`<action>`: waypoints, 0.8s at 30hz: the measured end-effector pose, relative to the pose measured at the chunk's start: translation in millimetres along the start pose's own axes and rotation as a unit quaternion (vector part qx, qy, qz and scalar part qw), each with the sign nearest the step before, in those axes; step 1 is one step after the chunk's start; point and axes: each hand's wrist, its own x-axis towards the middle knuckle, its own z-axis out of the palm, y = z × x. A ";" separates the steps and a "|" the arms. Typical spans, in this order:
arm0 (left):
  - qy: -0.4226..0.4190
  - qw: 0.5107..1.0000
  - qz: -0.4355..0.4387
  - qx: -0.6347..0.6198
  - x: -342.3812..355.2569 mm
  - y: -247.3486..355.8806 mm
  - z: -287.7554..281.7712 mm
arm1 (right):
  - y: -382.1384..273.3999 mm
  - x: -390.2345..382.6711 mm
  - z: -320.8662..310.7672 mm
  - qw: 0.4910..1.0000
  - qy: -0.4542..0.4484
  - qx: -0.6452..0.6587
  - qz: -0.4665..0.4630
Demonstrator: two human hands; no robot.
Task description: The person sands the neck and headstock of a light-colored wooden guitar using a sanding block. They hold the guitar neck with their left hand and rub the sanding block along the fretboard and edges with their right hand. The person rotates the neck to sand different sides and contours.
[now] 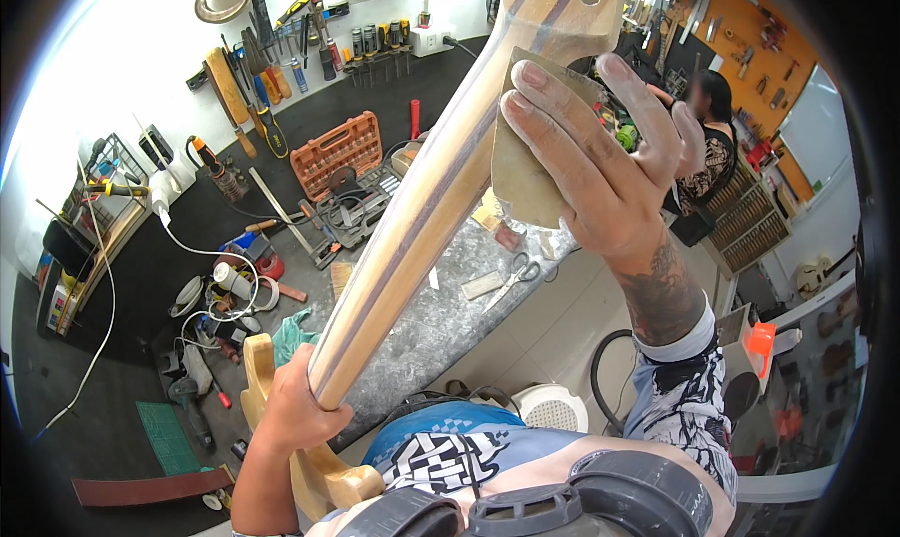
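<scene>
A pale wooden guitar neck (422,209) with dark lengthwise stripes slants up from the lower left, its back toward me. At its lower end, my left hand (298,404) is wrapped round it, next to the curved wooden guitar body (339,481). The headstock (560,7), at the upper end, shows a round hole. In my right hand (609,176) is a tan sheet of sandpaper (528,176), lying under the outstretched, dusty fingers at the neck's side, just below the headstock. My right thumb is hidden behind the sheet.
Scissors (516,279) lie on the dusty grey workbench (412,326). Behind are an orange socket-set case (337,153) and wall-hung hand tools (248,87). At left are tangled cables and a green cutting mat (167,434). A white stool (553,410) stands below; another person (708,153) is at right.
</scene>
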 end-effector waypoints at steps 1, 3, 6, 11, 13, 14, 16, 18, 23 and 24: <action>-0.001 1.000 -0.002 -0.002 0.9 -0.5 0.8 | 0.1 0.8 -1.5 1.000 -0.004 -0.007 0.004; 0.000 1.000 -0.009 -0.003 0.9 -1.9 1.4 | -1.9 3.3 -5.9 1.000 -0.017 -0.012 0.024; 0.006 1.000 -0.017 -0.006 1.6 -2.9 1.8 | -4.4 13.1 -13.1 0.999 -0.028 -0.023 0.029; 0.002 1.000 -0.008 0.019 8.2 -3.4 5.5 | -20.6 26.7 -33.2 0.992 -0.122 0.033 0.001; -0.003 1.000 -0.014 0.019 12.1 -4.7 7.9 | -23.6 23.9 -30.5 0.991 -0.129 0.029 -0.003; -0.003 1.000 -0.019 0.023 11.9 -4.3 7.3 | -23.3 21.8 -28.1 0.991 -0.133 0.014 -0.004; -0.003 0.999 -0.028 0.036 12.2 -5.1 5.7 | -15.3 22.7 -24.5 0.989 -0.138 -0.043 -0.008; -0.009 0.999 -0.025 0.036 15.6 -6.6 12.5 | -2.3 24.5 -24.6 0.986 -0.160 -0.051 -0.006; -0.019 0.999 -0.005 0.033 20.0 -10.7 21.8 | -9.9 15.7 -31.2 0.971 -0.239 -0.007 -0.010; -0.023 0.999 -0.009 0.028 20.8 -11.4 24.1 | -9.5 14.5 -34.6 0.966 -0.258 -0.010 -0.006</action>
